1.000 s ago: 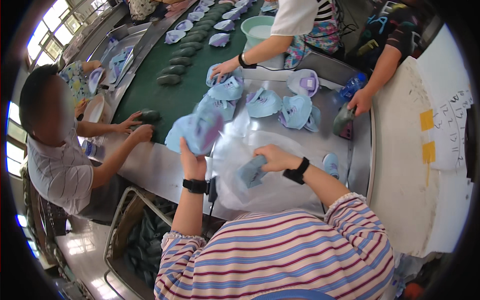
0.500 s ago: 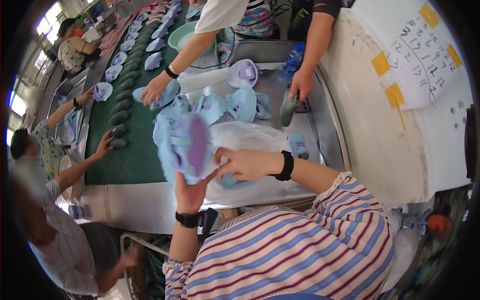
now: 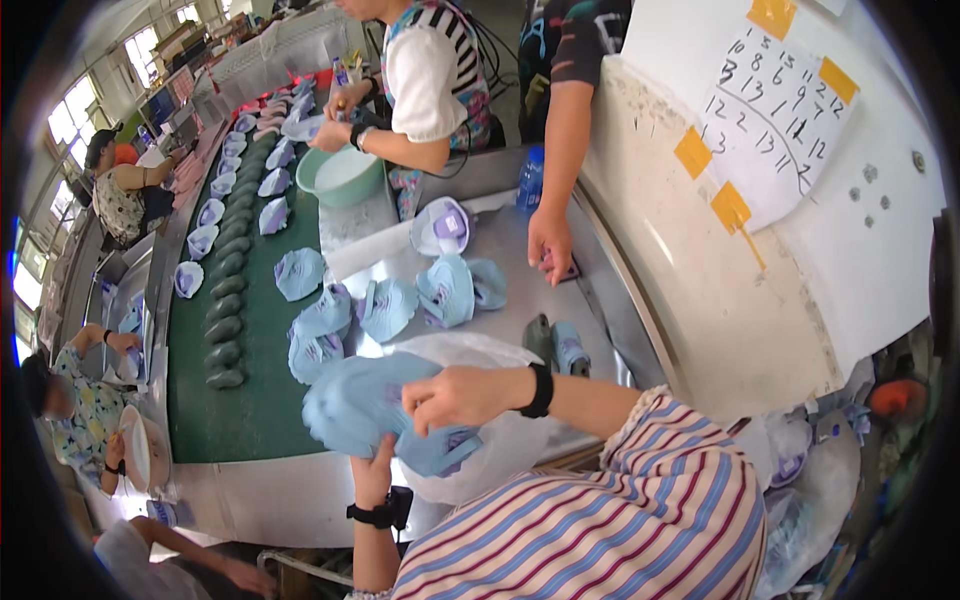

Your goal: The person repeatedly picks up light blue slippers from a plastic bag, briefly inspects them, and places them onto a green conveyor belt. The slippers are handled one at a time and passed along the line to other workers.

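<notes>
My left hand (image 3: 374,472) is closed on the lower edge of a light blue shoe upper (image 3: 350,400), blurred at its left side, above the near end of the metal table. My right hand (image 3: 455,397) is in front of the upper's right side, fingers curled in a pinch. Whatever is between those fingertips is too small to make out. Another blue piece with purple lacing (image 3: 440,452) hangs below my right hand; whether it is separate from the upper I cannot tell. White plastic sheeting (image 3: 480,350) lies beneath. Several blue uppers (image 3: 445,290) lie just beyond.
A green conveyor belt (image 3: 250,430) on the left carries dark shoe lasts (image 3: 228,302) and uppers. A dark last (image 3: 538,340) and a small blue shoe (image 3: 570,348) lie to the right. A co-worker's hand (image 3: 550,245) hangs above the table. Beyond are a green basin (image 3: 345,180) and another co-worker.
The upper in my left hand has turned from its purple side to its blue side. One co-worker has set down the dark last; another's arm has withdrawn from the uppers toward the basin.
</notes>
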Tool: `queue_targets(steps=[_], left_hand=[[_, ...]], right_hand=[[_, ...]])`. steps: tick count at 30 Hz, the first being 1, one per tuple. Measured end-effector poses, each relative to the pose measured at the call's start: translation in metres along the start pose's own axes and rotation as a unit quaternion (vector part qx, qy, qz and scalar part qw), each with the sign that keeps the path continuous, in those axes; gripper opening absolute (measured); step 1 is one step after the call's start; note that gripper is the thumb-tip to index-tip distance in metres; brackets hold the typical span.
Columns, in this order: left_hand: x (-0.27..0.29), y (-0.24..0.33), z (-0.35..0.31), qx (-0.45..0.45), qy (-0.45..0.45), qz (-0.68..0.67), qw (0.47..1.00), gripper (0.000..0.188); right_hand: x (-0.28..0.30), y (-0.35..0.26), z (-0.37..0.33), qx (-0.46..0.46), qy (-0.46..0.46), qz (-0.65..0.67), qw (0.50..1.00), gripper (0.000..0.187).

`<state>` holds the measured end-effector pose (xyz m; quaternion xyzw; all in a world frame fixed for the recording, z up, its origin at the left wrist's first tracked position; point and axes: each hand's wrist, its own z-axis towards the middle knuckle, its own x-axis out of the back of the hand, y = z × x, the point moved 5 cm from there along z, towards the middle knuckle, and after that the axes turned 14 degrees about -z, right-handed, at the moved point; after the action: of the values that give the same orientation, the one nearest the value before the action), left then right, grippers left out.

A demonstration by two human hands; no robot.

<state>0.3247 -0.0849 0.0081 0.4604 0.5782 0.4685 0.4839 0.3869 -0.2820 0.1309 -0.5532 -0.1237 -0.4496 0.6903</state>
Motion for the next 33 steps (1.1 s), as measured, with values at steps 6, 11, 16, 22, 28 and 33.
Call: queue_targets(steps=[6,11,16,22,28,33], left_hand=[[-0.026,0.063,-0.011,-0.007,-0.111,0.066,0.992,0.030],[-0.029,0.028,-0.029,0.036,-0.059,-0.111,0.991,0.045],[-0.024,0.033,-0.024,0.048,-0.094,-0.093,0.990,0.046],[0.016,0.039,-0.014,-0.040,0.079,-0.213,0.973,0.028],[0.058,0.005,0.002,-0.074,0.226,0.031,0.971,0.036],[0.084,-0.013,0.026,-0.053,0.286,-0.401,0.868,0.037]], right_hand=[[-0.007,0.005,0.021,-0.006,0.025,-0.046,0.999,0.009],[-0.026,0.005,0.043,-0.052,0.075,0.028,0.995,0.010],[-0.033,0.008,0.043,0.012,0.111,-0.058,0.992,0.017],[-0.047,0.129,0.000,-0.168,0.108,0.251,0.947,0.065],[-0.159,0.046,-0.031,-0.191,-0.389,0.348,0.832,0.078],[-0.178,0.093,-0.078,-0.147,-0.268,-0.186,0.934,0.061]])
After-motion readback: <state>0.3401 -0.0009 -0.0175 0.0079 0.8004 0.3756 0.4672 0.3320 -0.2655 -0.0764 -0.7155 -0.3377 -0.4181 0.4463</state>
